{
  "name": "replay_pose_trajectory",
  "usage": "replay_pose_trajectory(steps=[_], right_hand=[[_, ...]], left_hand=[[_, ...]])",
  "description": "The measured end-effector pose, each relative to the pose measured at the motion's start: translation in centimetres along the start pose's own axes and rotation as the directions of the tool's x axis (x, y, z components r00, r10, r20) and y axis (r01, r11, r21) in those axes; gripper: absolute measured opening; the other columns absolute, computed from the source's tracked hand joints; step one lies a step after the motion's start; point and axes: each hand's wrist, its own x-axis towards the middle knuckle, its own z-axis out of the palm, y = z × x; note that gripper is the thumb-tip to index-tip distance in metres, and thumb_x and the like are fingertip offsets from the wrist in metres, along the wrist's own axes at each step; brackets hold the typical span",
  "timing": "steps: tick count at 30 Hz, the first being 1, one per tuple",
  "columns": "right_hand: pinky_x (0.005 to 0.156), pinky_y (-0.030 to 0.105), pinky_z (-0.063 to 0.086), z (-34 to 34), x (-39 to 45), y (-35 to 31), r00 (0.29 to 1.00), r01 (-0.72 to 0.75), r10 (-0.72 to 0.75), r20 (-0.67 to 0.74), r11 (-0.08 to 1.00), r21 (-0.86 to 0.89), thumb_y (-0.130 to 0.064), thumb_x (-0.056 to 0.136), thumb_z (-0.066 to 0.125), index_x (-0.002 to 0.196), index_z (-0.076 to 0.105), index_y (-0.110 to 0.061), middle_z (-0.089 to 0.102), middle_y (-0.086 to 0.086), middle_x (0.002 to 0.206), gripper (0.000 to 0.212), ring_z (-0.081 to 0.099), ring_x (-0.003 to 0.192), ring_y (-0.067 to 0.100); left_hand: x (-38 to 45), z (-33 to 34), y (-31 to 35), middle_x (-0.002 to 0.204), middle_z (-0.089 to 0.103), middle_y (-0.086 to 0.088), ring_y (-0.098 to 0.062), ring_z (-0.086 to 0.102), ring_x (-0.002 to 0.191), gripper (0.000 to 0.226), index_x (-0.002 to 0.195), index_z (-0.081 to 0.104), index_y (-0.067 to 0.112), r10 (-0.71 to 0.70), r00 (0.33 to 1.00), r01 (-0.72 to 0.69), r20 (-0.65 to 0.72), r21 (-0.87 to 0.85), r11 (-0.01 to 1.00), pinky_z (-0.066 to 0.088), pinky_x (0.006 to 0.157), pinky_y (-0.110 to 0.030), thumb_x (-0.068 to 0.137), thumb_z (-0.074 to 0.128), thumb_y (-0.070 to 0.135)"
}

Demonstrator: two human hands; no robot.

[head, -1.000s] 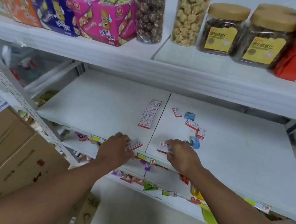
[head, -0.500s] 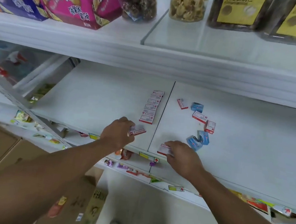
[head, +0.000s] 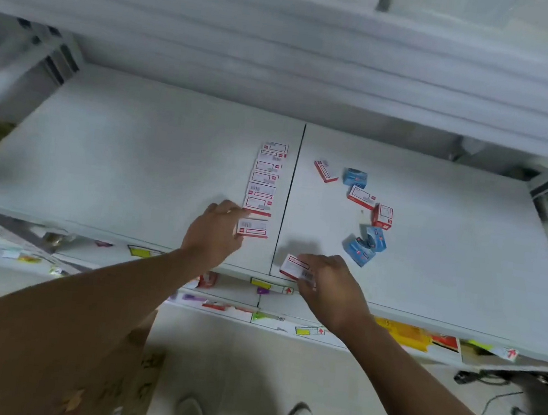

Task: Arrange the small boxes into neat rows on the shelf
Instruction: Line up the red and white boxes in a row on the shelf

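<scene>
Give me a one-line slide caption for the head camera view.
Left hand sets a red-and-white box at the near end of the row while right hand holds another box at the shelf edge.
</scene>
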Motion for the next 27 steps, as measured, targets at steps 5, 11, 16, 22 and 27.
replay_pose_trajectory(steps=[5,11,16,22,27], right_hand=[[0.102,0.039,0.049,1.2,2.7,-3.3,0.997,0.066,-0.065,0.028,0.996,-0.059,-0.024,0.100,0.058,0.139,0.061,-0.021,0.069,0.003,0.128,0.039,0.046,0.121,0.024],[0.108,0.042,0.045,3.9,6.9,-5.3,0.975,0.223,-0.214,0.069,0.958,-0.179,-0.028,0.103,0.055,0.146,0.054,-0.019,0.062,0.005,0.142,0.044,0.045,0.124,0.028],[0.110,0.044,0.048,6.3,8.1,-5.7,0.968,0.250,-0.248,0.032,0.958,-0.137,-0.024,0.100,0.062,0.142,0.059,-0.017,0.054,0.006,0.144,0.043,0.048,0.125,0.029],[0.104,0.032,0.053,6.9,5.6,-5.5,0.980,0.066,-0.053,-0.191,0.996,0.064,-0.038,0.098,0.070,0.136,0.063,-0.023,0.052,-0.001,0.141,0.041,0.054,0.123,0.017],[0.100,0.020,0.051,7.6,2.4,-6.9,0.922,-0.125,0.354,-0.155,0.652,0.748,-0.039,0.103,0.062,0.129,0.051,-0.052,0.051,-0.030,0.130,0.031,0.054,0.125,0.002]], left_hand=[[-4.1,0.1,-2.9,0.136,0.056,0.010,-0.012,0.050,0.122,0.035,0.132,0.066,0.031,-0.095,0.994,0.087,-0.056,-0.139,0.986,0.053,0.096,-0.028,0.097,0.068,0.031],[-7.4,0.4,-5.5,0.127,0.060,0.004,-0.015,0.053,0.114,0.023,0.120,0.069,0.023,-0.096,0.981,0.064,-0.167,-0.184,0.981,0.054,0.096,-0.030,0.097,0.068,0.021],[-8.1,0.5,-5.8,0.126,0.061,0.004,-0.014,0.055,0.113,0.021,0.118,0.069,0.023,-0.135,0.971,0.091,-0.198,-0.217,0.972,0.050,0.094,-0.024,0.097,0.069,0.019],[-8.1,0.8,-3.0,0.127,0.063,0.008,-0.011,0.060,0.109,0.023,0.120,0.068,0.026,-0.256,0.953,0.180,-0.163,-0.377,0.908,0.056,0.093,-0.027,0.098,0.067,0.018],[-7.8,1.9,0.6,0.135,0.065,0.004,-0.021,0.065,0.123,0.036,0.137,0.059,0.028,-0.486,0.873,0.318,0.036,-0.799,0.511,0.060,0.101,-0.047,0.104,0.060,0.013]])
